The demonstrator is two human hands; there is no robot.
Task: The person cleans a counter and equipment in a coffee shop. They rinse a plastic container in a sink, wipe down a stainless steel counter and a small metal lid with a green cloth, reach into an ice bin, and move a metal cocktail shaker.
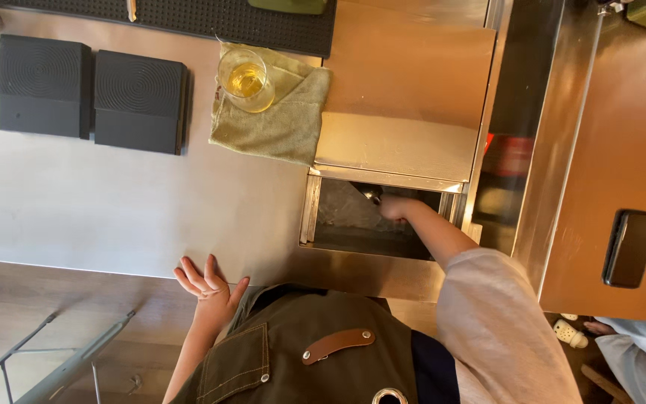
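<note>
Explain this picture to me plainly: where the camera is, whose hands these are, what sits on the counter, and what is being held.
There is no machine here: a person's head-worn camera looks down at their own apron and two bare hands. The left hand rests flat on the edge of the steel counter. The right hand reaches into a sunken well under a half-slid lid, gripping something metal, too hidden to name. On the counter lie two black square scales and a glass of pale yellow liquid on a green cloth.
</note>
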